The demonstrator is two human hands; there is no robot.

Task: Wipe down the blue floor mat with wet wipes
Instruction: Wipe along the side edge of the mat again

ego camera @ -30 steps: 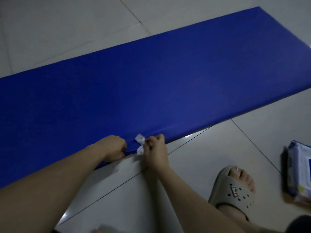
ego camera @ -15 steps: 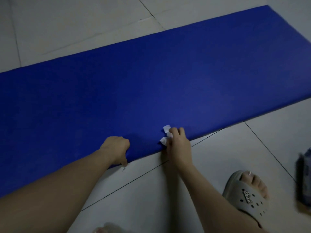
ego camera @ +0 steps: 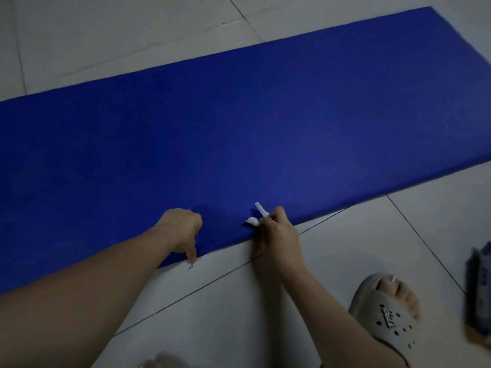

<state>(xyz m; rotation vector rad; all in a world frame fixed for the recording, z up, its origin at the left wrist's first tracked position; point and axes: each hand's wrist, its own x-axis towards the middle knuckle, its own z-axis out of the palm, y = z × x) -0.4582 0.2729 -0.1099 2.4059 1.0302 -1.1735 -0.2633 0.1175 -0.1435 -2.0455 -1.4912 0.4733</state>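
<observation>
Head view: you look down over both your bare forearms.
Floor (ego camera: 106, 35): pale tiles with dark joints; one joint passes under your right wrist.
Mat (ego camera: 265, 128): blue, lying flat on the floor, a long band from the left border up to the far right; its far right corner shows near the top, its left end is cut off by the frame. Its near edge runs slantwise just ahead of you.
Left hand (ego camera: 180, 229): knuckles up, fingers curled under into a fist that rests on the mat at the near edge; your thumb points down to the edge line. Whether it nips the edge you cannot tell.
Right hand (ego camera: 277, 235): a little to the right of the left, at the same edge; fingertips bunched and pinching the wipe (ego camera: 252, 221), heel of the hand over the floor.
Wipe: white, wadded small, held against the mat just inside the edge; two short ends poke out left of your fingers.
Speck (ego camera: 190, 267): a small dark mark on the tile just below your left thumb.
Sandal (ego camera: 385, 314): grey, with holes and a small badge, on your foot at lower right, flat on the tile, apart from the mat.
Pack (ego camera: 479, 288): a dark bluish shape at the right border, beyond the sandal, blurred and cut off.
</observation>
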